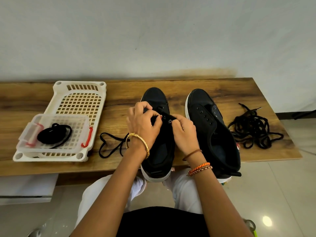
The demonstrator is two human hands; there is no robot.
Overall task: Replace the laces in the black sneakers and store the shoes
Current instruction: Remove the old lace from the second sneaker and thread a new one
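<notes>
The left hand (143, 124) sits in the middle of the frame. Its fingers (145, 106) are curled over the front of the left sneaker (159, 151) and pinch its left eyelet flap. A bit of black lace shows near the fingertips, but I cannot tell if they hold its tip. The right hand (183, 129) is just to the right. Its fingers are bent too, and they pinch the right eyelet flap, next to two shiny little eyelets (170, 120).

This sneaker points toward the top of the frame, toe far and heel near, with the heel hanging off the bottom edge of the bench (188, 84). So its long way runs up and down in the frame, and the row of holes runs the same way, right under both hands.

A loose black lace (111, 144) trails out to the lower left of the left hand, lying on the wood. The left hand is closer to it, so I think that hand will feed it while the right hand holds the flap.

The right sneaker (213, 134) stands beside, on the right, with bare holes and no lace. Farther right lies a tangled pile of black laces (253, 129). On the left is a white basket (80, 98). A clear box (53, 132) with red clips rests in it, and a coiled lace (53, 135) lies in the box.

I think the lacing has only just started, and both shoes need storing after.
</notes>
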